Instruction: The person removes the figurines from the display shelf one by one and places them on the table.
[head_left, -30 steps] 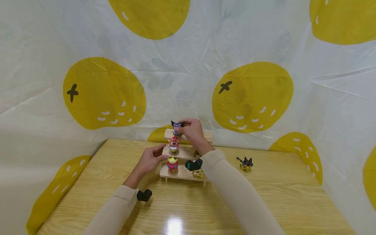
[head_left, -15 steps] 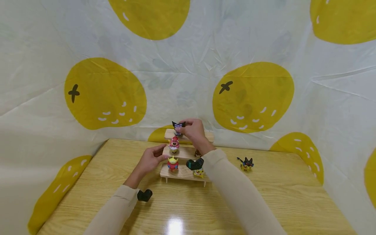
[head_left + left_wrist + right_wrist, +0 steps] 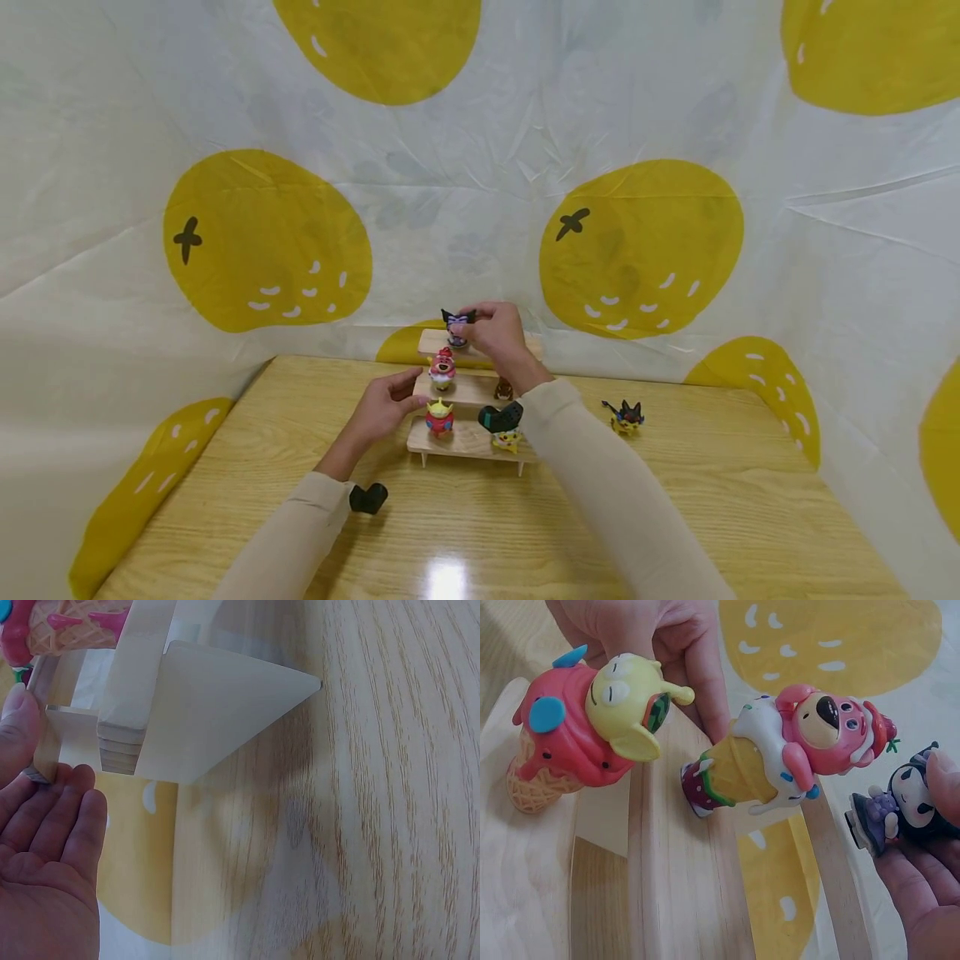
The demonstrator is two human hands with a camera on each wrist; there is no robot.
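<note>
On the top tier of a wooden three-tier display stand (image 3: 468, 450), my right hand (image 3: 495, 333) pinches a black-and-purple figurine (image 3: 457, 327) with pointed ears, between thumb and fingers. The right wrist view shows the white face of this figurine (image 3: 913, 796) and its dark base near the top board. My left hand (image 3: 384, 407) holds the left end of the stand, its thumb and fingers about a board (image 3: 49, 746). Close by are a pink bear figurine (image 3: 829, 735) on the middle tier and a red-suited alien figurine (image 3: 562, 724) on the bottom tier.
A small brown figurine (image 3: 503, 388) stands at the middle tier's right, partly hidden by my arm. Below it is a yellow figurine (image 3: 507, 441), behind the black wrist camera (image 3: 501, 417). A yellow-and-black figurine (image 3: 626, 417) stands on the table to the right. A patterned cloth (image 3: 450, 208) hangs behind.
The black-and-purple figurine has shifted slightly right along the top tier in my right hand. My left hand keeps its place at the stand.
</note>
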